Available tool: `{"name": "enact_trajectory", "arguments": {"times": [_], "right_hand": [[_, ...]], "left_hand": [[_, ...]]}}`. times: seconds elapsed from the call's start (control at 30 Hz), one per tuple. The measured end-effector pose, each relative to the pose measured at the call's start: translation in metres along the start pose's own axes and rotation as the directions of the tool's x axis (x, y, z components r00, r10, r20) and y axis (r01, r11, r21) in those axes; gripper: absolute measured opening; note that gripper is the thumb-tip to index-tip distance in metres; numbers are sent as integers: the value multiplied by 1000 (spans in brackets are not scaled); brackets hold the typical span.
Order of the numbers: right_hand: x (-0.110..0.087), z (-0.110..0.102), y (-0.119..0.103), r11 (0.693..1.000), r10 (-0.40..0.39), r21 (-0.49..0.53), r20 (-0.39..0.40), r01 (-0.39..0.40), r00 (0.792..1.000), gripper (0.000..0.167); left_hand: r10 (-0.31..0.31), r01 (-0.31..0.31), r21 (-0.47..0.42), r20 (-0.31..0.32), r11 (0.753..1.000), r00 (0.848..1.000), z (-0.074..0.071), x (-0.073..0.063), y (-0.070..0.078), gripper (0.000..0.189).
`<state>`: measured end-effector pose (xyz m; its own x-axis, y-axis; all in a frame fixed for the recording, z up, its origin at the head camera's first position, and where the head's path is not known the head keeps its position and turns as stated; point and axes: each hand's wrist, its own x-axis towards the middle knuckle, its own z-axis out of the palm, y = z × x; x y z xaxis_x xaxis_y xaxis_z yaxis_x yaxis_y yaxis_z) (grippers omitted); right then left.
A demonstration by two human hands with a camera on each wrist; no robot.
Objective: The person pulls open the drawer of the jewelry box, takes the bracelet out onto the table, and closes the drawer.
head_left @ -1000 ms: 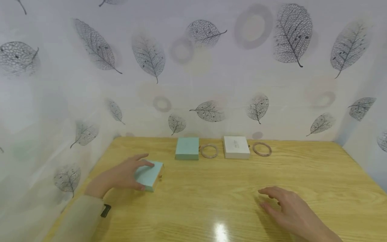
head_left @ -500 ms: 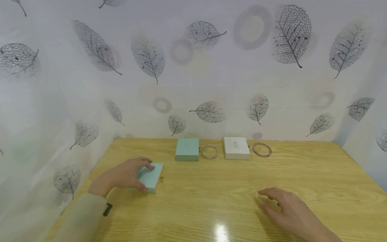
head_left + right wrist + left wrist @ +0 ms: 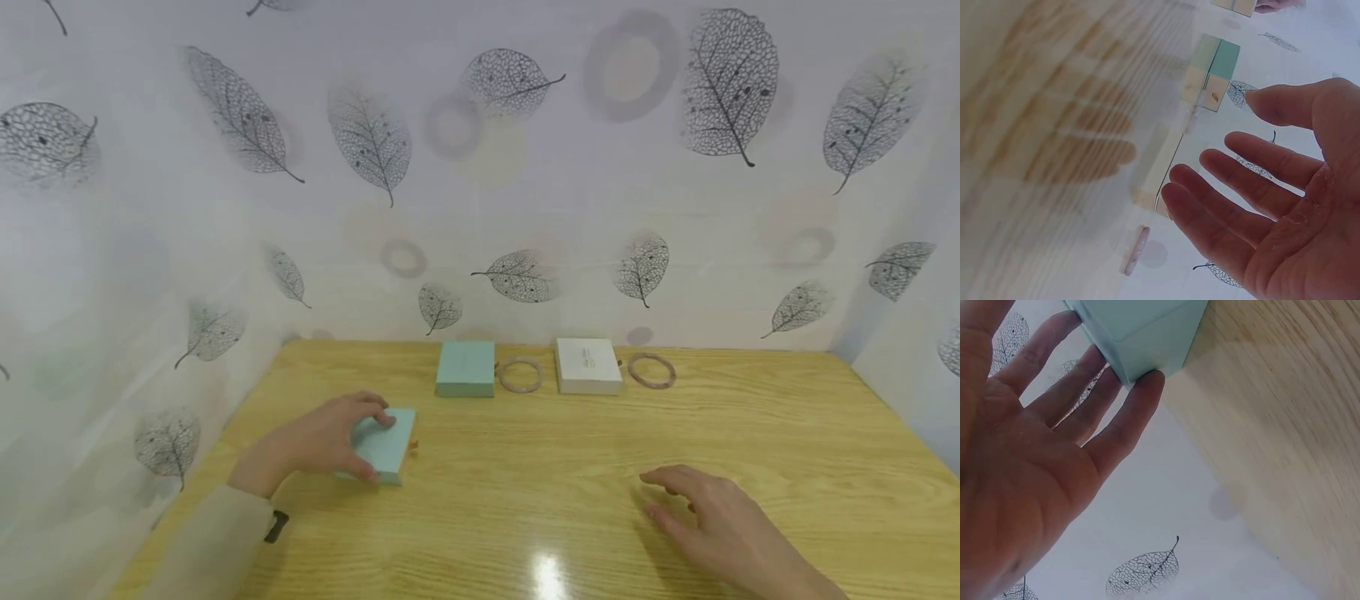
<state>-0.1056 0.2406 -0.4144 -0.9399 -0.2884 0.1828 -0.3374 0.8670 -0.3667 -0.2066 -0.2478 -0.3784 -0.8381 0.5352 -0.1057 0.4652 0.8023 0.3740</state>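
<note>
A pale backdrop (image 3: pixel 480 208) printed with dark, net-veined leaves and soft rings is seen behind and to both sides of a wood-grained tabletop (image 3: pixel 480 525). At the tabletop's left, a light sleeve (image 3: pixel 213 546) is worn on the arm from which the left hand (image 3: pixel 322 442) is stretched out. A pale blue box (image 3: pixel 386 446) is gripped by that hand, the thumb set at its near edge and the fingers bent over its top and far side. The box is held at the left part of the tabletop, nearer the person than the back row; whether its underside is fully rested on the wood cannot be told from these angles. The right hand (image 3: pixel 716 512) is held out above the tabletop's right part, its fingers relaxed and slightly parted, the thumb kept apart from them, well away from every box. Along the rear edge, a white box (image 3: pixel 588 364), its lid marked with small dark print, and a green box (image 3: pixel 466 368) are lined up. A light ring (image 3: pixel 521 390) is placed between the two, just beside the green box, and a brownish ring (image 3: pixel 652 386) is laid just right of the white box. A dark band (image 3: pixel 277 527) is seen at the sleeve's cuff. A small orange-brown tab (image 3: pixel 413 447) is shown at the pale blue box's right side.
</note>
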Motion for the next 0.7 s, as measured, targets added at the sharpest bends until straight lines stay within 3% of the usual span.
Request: {"name": "enact_trajectory", "arguments": {"times": [0.7], "right_hand": [[-1, 3, 1, 1000, -26, -4, -43, 26, 999, 27]], "left_hand": [[-14, 15, -10, 11, 1000, 1000, 3, 0, 14, 74]]}}
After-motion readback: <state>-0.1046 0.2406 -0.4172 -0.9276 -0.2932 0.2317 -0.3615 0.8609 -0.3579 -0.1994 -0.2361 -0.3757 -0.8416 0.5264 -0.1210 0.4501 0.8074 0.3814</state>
